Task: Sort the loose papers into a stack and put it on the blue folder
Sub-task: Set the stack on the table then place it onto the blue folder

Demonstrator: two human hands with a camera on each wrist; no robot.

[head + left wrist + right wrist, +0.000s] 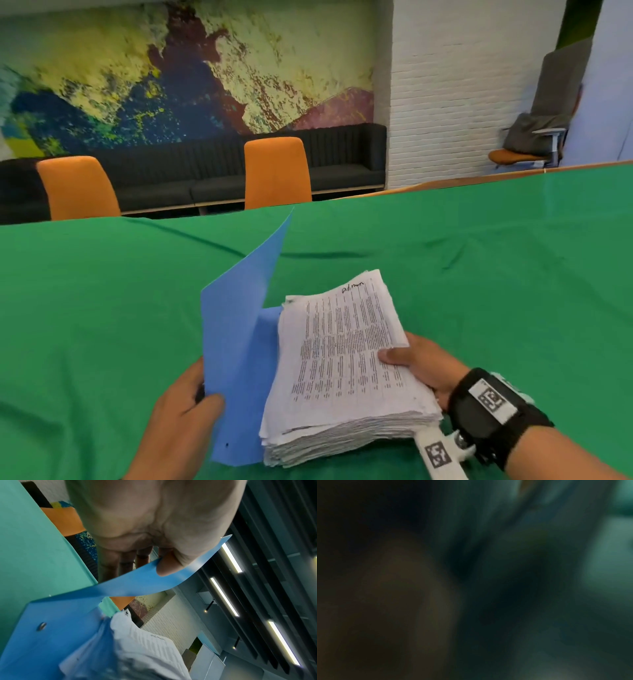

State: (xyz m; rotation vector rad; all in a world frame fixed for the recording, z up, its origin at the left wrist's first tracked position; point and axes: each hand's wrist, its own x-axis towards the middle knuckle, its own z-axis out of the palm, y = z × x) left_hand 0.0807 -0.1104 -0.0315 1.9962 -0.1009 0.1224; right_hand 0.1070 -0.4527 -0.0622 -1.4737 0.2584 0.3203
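Note:
A thick stack of printed papers (342, 363) sits low over the green table, with its left edge inside the blue folder (239, 342). My right hand (416, 363) grips the stack's right side, thumb on the top sheet. The folder's cover stands raised and bent; my left hand (188, 404) pinches its near edge. In the left wrist view the thumb presses the blue cover (137, 581), and the paper stack (145, 642) lies on the folder's lower leaf. The right wrist view is dark and blurred.
A green cloth (479, 267) covers the table. Two orange chairs (277, 171) stand at its far edge, with a dark bench (342, 161) along the mural wall. An office chair (527, 150) stands at the back right.

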